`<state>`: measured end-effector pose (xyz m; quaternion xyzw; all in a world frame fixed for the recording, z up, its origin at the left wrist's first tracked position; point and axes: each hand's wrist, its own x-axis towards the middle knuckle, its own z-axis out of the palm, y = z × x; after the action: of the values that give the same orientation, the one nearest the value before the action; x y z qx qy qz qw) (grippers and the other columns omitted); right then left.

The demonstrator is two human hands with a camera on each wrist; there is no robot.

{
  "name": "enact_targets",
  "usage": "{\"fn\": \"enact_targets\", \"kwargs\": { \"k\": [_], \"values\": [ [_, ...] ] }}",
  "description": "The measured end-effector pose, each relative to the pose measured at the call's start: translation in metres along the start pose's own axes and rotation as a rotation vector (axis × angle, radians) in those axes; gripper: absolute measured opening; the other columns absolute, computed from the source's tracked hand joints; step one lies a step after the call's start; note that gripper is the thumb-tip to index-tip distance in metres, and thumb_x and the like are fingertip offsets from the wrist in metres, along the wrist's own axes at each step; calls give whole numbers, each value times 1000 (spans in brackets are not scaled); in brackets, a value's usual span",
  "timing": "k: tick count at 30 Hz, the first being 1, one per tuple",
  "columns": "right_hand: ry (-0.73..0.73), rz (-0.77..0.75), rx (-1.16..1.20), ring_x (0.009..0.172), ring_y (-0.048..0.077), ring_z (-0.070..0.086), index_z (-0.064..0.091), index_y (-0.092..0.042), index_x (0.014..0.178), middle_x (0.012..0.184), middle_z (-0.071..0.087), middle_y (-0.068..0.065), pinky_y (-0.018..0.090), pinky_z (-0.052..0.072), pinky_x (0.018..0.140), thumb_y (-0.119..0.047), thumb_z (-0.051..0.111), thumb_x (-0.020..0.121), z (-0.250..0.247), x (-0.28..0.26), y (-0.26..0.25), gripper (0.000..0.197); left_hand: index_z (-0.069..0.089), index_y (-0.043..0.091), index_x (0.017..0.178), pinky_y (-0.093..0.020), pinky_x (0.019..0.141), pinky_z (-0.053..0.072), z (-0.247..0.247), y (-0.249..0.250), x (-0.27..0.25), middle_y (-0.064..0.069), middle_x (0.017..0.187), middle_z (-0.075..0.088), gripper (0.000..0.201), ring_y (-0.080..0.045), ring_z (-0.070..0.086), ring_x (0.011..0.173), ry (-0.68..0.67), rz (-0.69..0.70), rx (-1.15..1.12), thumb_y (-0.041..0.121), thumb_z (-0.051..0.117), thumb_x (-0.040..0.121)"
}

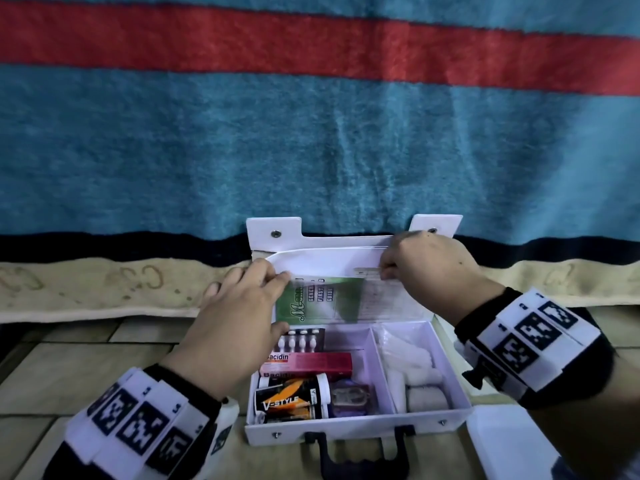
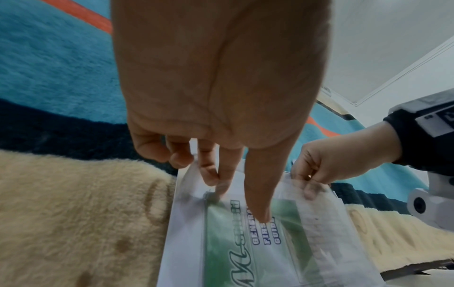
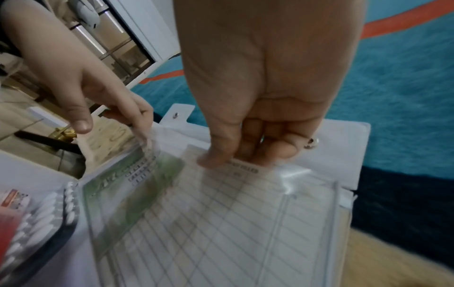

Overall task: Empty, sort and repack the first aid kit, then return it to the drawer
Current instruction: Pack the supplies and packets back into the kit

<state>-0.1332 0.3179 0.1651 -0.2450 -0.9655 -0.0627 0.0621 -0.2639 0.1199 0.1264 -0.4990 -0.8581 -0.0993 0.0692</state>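
The left hand [image 1: 239, 317] pinches the top left edge of the clear sleeve [image 3: 245, 213] inside the kit's lid [image 1: 332, 247], fingers curled onto the plastic and the forefinger lying straight down over the green guide [image 1: 318, 301]. The right hand [image 1: 426, 261] pinches the sleeve's top right edge, thumb and fingers closed on the plastic over a ruled sheet [image 3: 221, 233] that sits beside the guide under the same sleeve. In the left wrist view the forefinger tip rests on the guide's printed words, and the right hand grips the far corner of the sleeve.

The kit [image 1: 360, 427] stands open on a tiled floor [image 1: 52, 368], its lid propped against a blanket [image 1: 311, 133] with blue, red, dark and cream bands. Two flaps with snap studs stick up from the lid's top edge. The base is split by a divider. The left compartment holds a blister strip [image 1: 301, 339] at the back, red boxes [image 1: 308, 363] in front of it, then a black and orange can [image 1: 291, 400] lying on its side, with a small purple packet [image 1: 349, 396] just beside it. The right compartment holds white gauze rolls [image 1: 415, 375]. A black handle [image 1: 360, 455] hangs from the front wall. A white lid-like piece [image 1: 509, 441] lies on the floor just right of the kit. Both wrists wear bands with black and white markers.
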Motion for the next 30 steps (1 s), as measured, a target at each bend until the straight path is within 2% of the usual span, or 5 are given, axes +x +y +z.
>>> {"fn": "enact_targets", "kwargs": {
  "k": [4,11,15,21,30],
  "values": [
    [17,112,89,100,21,60,69,-28,93,104,64,-2,28,42,72,-41,56,89,-9,-6,5,19,17,37,147,-32,96,25,-2,1,-1,17,132,29,66,-9,26,123,10,-13,-10,46,50,90],
    [347,314,348,82,20,62,73,-24,85,88,69,-2,29,45,70,-31,63,86,-40,-90,20,13,57,29,121,-40,91,21,-6,26,-16,13,124,53,37,-10,29,117,292,84,-199,28,53,85],
    [300,534,381,65,5,56,72,-24,78,71,65,-9,16,39,60,-25,66,84,-35,-161,37,8,62,31,110,-33,88,17,4,63,-23,14,127,51,30,-9,28,120,124,264,-245,37,53,82],
    [120,889,289,68,24,64,70,-16,73,68,69,5,33,48,61,-25,65,81,6,-265,69,14,65,34,95,-31,85,20,31,130,-37,13,119,58,41,-8,35,116,-80,494,-307,54,36,73],
    [-228,978,281,95,24,62,65,-25,113,111,61,7,28,48,76,-31,64,82,58,-352,123,32,49,35,125,-30,107,19,62,238,-50,18,138,36,41,-6,27,134,-409,702,-211,52,49,88]
  ]
}}
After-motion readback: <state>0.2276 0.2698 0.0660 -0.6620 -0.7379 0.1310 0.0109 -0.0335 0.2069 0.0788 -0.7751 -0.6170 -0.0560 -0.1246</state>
